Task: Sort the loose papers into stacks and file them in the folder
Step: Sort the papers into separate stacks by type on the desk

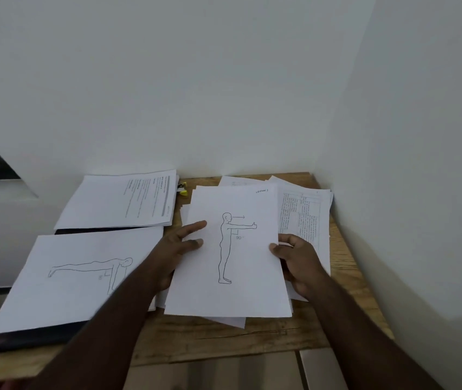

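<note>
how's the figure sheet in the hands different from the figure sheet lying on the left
The held figure sheet shows its figure upright, arm stretched forward; the left figure sheet lies turned sideways. The right hand pinches the held sheet's edge and the left hand touches it; nothing grips the left one. Both are line drawings.

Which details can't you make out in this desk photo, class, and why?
- Head view: text sheet, print too small to read.
- Dark folder, mostly hidden under the lying-figure sheet.
- Right hand, fingers behind the standing-figure sheet.
- Yellow object, mostly hidden by papers.
</note>
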